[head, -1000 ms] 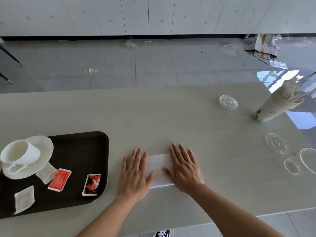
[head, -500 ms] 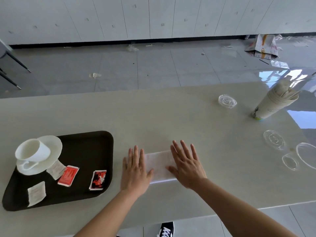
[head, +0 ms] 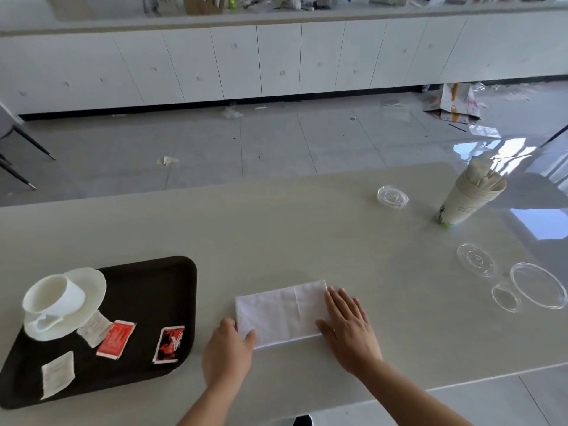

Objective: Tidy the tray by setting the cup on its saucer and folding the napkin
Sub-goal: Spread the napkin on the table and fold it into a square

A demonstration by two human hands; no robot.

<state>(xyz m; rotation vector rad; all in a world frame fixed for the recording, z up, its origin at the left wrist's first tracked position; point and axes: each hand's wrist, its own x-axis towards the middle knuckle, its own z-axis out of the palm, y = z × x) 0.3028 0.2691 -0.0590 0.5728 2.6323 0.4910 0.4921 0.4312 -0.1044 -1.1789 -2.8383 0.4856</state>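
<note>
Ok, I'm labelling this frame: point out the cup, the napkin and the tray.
cup (head: 57, 298): head view, on its white side wall.
napkin (head: 281, 313): head view, middle of the folded sheet.
tray (head: 153, 290): head view, bare dark floor.

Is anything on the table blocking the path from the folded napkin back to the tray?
Nothing visible does. The napkin lies under both hands, with bare table between it and the tray. The nearest packet lies inside the tray.

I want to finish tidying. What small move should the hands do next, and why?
Probably lift the folded napkin onto the tray: it lies flat on the table under both hands, and the cup already sits on its saucer.
</note>
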